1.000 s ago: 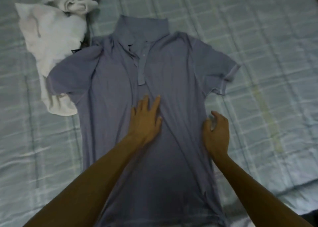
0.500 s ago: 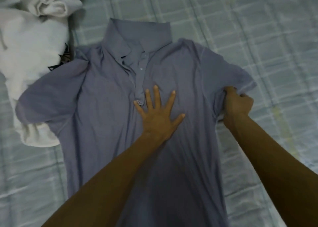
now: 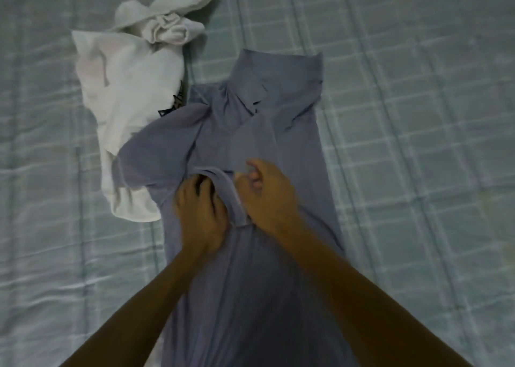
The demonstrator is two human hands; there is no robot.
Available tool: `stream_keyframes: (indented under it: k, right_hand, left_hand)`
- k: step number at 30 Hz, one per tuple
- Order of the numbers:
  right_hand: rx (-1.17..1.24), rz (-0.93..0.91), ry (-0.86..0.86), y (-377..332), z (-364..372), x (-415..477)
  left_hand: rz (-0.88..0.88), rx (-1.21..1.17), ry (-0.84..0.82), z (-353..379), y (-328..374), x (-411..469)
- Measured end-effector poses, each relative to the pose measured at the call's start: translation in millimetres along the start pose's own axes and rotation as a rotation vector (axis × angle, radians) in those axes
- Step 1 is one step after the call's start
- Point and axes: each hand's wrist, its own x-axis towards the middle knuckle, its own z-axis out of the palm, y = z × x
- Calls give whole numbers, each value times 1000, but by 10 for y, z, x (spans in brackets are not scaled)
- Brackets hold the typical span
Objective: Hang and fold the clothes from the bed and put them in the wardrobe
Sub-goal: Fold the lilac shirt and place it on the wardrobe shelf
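Note:
A blue-grey polo shirt (image 3: 295,132) lies face up on the bed, collar away from me. Its right side and sleeve are folded in over the chest, leaving a straight right edge. The left sleeve still spreads out to the left. My right hand (image 3: 264,194) is closed on the folded-over sleeve's hem at mid-chest. My left hand (image 3: 200,205) presses on the shirt just beside it, fingers curled into the fabric next to the hem. Both forearms lie over the shirt's lower half.
A crumpled white garment (image 3: 125,88) with a dark print lies left of the shirt, partly under its left sleeve. Above it sits a rolled white cloth (image 3: 167,24). The bed has a pale green checked sheet (image 3: 418,116).
My right hand took the right sleeve and carried it leftward across the chest, folding that side in. My left hand went from flat with spread fingers to curled beside the hem.

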Motion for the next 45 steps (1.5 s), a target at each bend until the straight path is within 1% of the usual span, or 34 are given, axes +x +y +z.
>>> stream_keyframes:
  k: [2, 3, 6, 9, 11, 12, 13, 15, 16, 18, 20, 21, 22, 23, 24, 26, 27, 28, 29, 30, 32, 33, 35, 38, 42, 45]
  right_hand:
    - [-98, -20, 25, 152, -17, -74]
    - [-167, -49, 18, 244, -29, -97]
    - [-374, -129, -43, 477, -43, -136]
    - [-452, -165, -34, 568, -10, -130]
    - [-479, -180, -8, 570, 29, -119]
    - [-485, -183, -6, 568, 52, -117]
    - [-486, -179, -6, 564, 71, -119]
    - [-469, -149, -6, 566, 93, -114]
    - [-451, -131, -3, 568, 87, -109]
    - [-371, -98, 0, 571, 57, -103]
    - [-210, -69, 33, 558, 6, -92]
    - [-122, -42, 66, 537, -30, -91]
    - [-51, 1, 110, 526, -73, -93]
    - [-2, 52, 164, 517, -119, -105]
    - [36, 97, 234, 516, -166, -123]
    - [125, 165, 400, 542, -265, -169]
    - [162, 206, 475, 567, -316, -200]
    - [174, 242, 534, 597, -368, -234]
    - [164, 265, 567, 621, -415, -272]
    - [137, 279, 574, 660, -454, -314]
    - [68, 311, 529, 765, -478, -405]
    - [51, 340, 491, 825, -463, -444]
    - [5, 365, 452, 923, -437, -547]
    - [-129, 375, 393, 977, -401, -757]
    - [-182, 427, 362, 1054, -408, -1158]
    - [-181, 523, 311, 1098, -438, -1485]
  left_hand:
    - [-120, -24, 152, -106, -155, -11]
    - [-206, -31, 222, -147, -213, 5]
    - [-490, -75, 354, -287, -297, 209]
    - [-810, -198, 333, -422, -402, 573]
    - [-926, -280, 239, -473, -503, 769]
    - [-944, -258, 203, -502, -501, 813]
    - [-917, -199, 218, -520, -485, 819]
    - [-763, -137, 346, -567, -368, 755]
    - [-642, -131, 423, -574, -285, 700]
    - [-320, -61, 558, -551, -103, 604]
    - [-21, -40, 582, -481, 168, 538]
    - [81, -92, 535, -435, 343, 498]
    - [162, -191, 437, -358, 523, 447]
    - [233, -301, 291, -291, 696, 394]
    - [291, -384, 96, -194, 850, 334]
    - [321, -445, -318, -33, 1053, 233]
    - [288, -448, -436, 15, 1071, 194]
    - [239, -455, -463, 29, 1035, 157]
    - [197, -448, -415, 22, 956, 122]
    - [176, -421, -320, 1, 861, 90]
    - [186, -362, -168, -52, 664, 12]
    - [198, -334, -141, -85, 571, -25]
    - [217, -236, -152, -84, 419, -132]
    - [240, -67, -236, -43, 203, -402]
    - [244, -1, -341, -49, 96, -897]
    - [231, 41, -427, -55, 104, -1204]
